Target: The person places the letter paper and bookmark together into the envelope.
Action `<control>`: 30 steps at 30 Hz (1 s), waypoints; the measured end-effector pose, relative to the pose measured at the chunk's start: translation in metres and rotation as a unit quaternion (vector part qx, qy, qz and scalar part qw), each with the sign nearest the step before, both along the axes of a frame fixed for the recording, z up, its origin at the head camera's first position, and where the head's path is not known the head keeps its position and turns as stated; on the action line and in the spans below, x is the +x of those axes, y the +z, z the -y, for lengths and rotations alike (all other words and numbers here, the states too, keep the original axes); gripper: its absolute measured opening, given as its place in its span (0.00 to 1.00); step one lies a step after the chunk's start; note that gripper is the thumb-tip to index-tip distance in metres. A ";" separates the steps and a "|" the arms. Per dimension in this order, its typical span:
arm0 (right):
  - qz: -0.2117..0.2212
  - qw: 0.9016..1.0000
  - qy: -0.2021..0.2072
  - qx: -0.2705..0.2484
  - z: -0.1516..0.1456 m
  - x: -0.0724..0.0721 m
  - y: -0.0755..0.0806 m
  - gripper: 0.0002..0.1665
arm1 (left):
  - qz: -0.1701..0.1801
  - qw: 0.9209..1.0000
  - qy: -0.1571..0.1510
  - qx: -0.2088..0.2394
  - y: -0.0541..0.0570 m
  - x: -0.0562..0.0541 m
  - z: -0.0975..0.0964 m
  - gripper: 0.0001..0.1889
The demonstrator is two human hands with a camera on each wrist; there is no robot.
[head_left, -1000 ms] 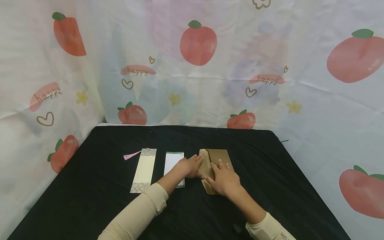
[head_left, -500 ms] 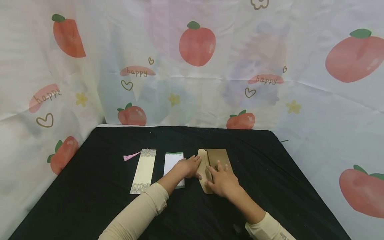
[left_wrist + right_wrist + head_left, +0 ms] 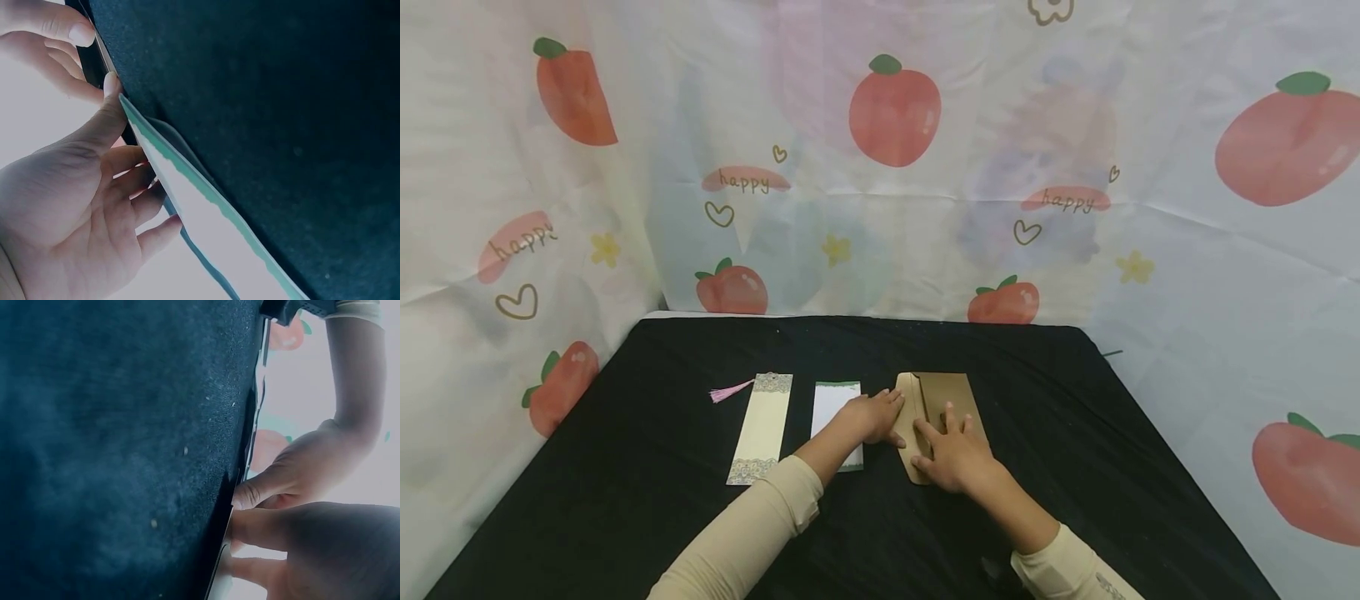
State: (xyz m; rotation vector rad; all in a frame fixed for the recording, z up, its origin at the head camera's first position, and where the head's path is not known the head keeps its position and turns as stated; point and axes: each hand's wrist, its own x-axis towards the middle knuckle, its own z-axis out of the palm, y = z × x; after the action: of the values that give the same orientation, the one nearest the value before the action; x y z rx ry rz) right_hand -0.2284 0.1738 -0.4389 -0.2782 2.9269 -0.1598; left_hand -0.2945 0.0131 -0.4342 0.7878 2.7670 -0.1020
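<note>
The tan paper envelope (image 3: 949, 390) is touched by the straight-fingered left grip (image 3: 877, 417) and spread right grip (image 3: 958, 457); probably light and easily creased, it is best held by its edges.

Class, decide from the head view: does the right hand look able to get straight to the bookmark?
Probably not directly: the left arm lies between the right hand at the envelope and the bookmark.

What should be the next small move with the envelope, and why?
Perhaps the right hand should gently widen what looks like a dark gap in the envelope: this hand rests right beside it, and the left hand, at the envelope's left edge, could steady it.
</note>
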 end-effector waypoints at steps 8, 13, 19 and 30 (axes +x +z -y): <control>0.020 1.000 -0.020 -0.010 0.000 0.000 0.000 0.37 | 0.000 1.000 -0.001 -0.007 -0.001 -0.001 -0.002 0.45; 0.029 0.998 -0.048 -0.020 -0.002 0.001 0.000 0.39 | 0.000 1.000 0.000 -0.010 0.000 -0.001 -0.003 0.45; 0.009 0.999 -0.025 -0.039 -0.013 -0.012 -0.025 0.41 | -0.007 1.000 0.002 -0.014 0.001 -0.001 -0.005 0.45; 0.041 0.998 -0.010 -0.035 -0.007 -0.002 0.003 0.38 | 0.004 1.000 0.003 -0.004 -0.002 -0.004 -0.002 0.45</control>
State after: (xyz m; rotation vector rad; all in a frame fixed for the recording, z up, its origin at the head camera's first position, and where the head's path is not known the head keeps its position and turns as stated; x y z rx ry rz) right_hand -0.2300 0.1811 -0.4355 -0.2462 2.8472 -0.2701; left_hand -0.2981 0.0155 -0.4362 0.7755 2.7600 -0.1077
